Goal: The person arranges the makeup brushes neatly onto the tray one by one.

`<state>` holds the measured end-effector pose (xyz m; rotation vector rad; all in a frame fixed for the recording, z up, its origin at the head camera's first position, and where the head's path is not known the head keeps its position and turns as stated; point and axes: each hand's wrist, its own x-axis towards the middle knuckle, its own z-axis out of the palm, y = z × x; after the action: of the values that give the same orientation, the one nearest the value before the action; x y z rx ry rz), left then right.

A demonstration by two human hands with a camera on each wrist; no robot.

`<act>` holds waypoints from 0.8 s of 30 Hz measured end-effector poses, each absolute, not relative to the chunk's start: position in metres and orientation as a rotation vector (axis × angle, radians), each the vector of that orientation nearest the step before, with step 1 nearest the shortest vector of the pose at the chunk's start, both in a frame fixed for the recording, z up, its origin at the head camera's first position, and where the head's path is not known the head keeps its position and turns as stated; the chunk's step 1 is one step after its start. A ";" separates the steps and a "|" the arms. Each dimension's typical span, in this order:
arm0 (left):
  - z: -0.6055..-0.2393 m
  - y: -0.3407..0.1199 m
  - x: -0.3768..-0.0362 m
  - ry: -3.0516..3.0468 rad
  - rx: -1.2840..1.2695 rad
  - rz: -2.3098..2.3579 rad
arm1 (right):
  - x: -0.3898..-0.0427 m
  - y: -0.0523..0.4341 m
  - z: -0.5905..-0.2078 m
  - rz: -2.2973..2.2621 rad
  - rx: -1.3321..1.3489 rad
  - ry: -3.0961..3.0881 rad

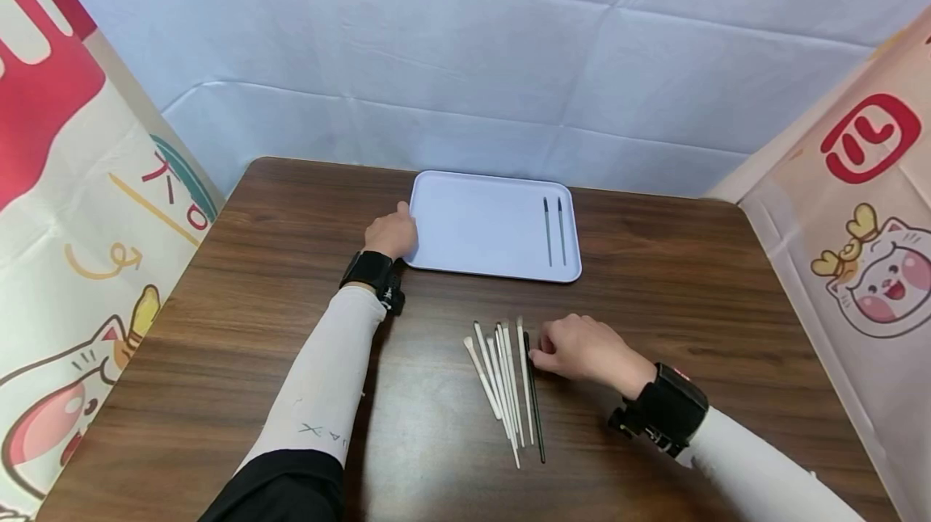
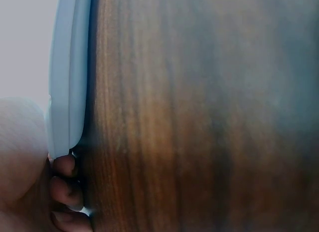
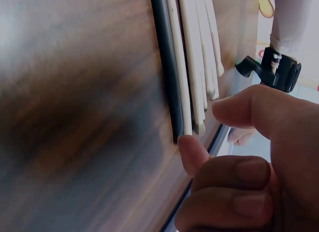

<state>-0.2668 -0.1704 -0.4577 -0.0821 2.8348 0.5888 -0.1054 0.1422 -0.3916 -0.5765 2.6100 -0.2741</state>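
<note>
My left hand (image 1: 393, 232) grips the left edge of a white tray (image 1: 473, 259). In the left wrist view its thumb side lies over the rim and its fingertips (image 2: 65, 191) curl below the tray's corner. On the tray's right side lie two thin dark brushes (image 1: 549, 233), side by side. Several white-handled brushes (image 1: 507, 385) lie in a loose bundle on the table, with a black one (image 1: 534, 401) along their right side. My right hand (image 1: 582, 351) is at the far end of this bundle, index fingertip at the brush ends, thumb apart from it, other fingers bent.
The brown wood-grain table (image 1: 291, 304) has its far edge just behind the tray. A pale cloth (image 1: 436, 61) hangs behind it, and printed cartoon cloths (image 1: 73, 263) hang at both sides. Each wrist wears a black camera strap (image 1: 672, 407).
</note>
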 end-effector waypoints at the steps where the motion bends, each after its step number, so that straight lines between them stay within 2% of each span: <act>1: -0.457 -0.170 -0.267 2.838 -0.081 0.587 | -0.104 0.142 -0.392 -0.271 -0.577 2.609; 24: -0.461 -0.170 -0.270 2.836 -0.090 0.596 | -0.082 0.136 -0.400 -0.167 -0.595 2.572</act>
<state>-0.2699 -0.1705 -0.4611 -0.0898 2.8356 0.5960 -0.0822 0.1363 -0.4003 -0.5948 2.5721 -0.1670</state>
